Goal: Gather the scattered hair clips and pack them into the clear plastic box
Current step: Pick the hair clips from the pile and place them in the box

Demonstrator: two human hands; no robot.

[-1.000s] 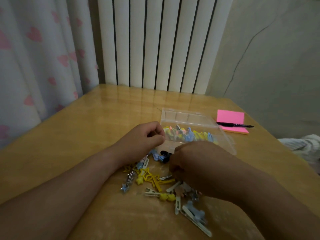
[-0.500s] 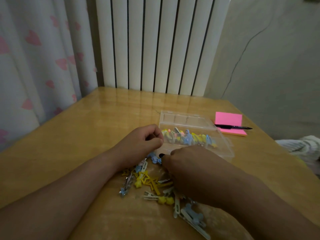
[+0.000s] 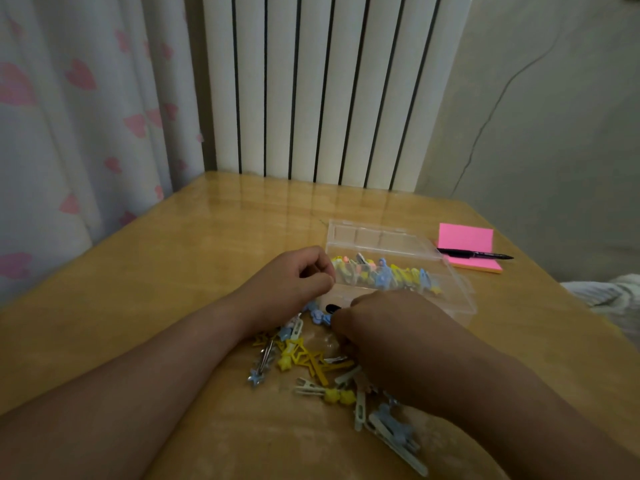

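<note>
A clear plastic box (image 3: 450, 271) stands open on the table with a row of yellow, blue and orange hair clips (image 3: 384, 273) inside. A loose pile of hair clips (image 3: 311, 363) lies in front of it, with more (image 3: 391, 427) nearer to me. My left hand (image 3: 291, 285) has its fingers curled, with the thumb against the box's near left corner. My right hand (image 3: 391, 337) is over the pile, fingers curled downward beside a blue clip (image 3: 320, 317). A small dark spot shows at its fingertips. The back of the hand hides what it grips.
A pink sticky-note pad (image 3: 467, 245) with a black pen (image 3: 474, 254) on it lies right of the box. The wooden table (image 3: 156, 271) meets a white radiator (image 3: 329, 91) at the back. A curtain hangs on the left and white cloth (image 3: 613, 299) lies at the right edge.
My right hand has slid a little left and forward across the pile toward the blue clip. My left hand has stayed at the box's corner.
</note>
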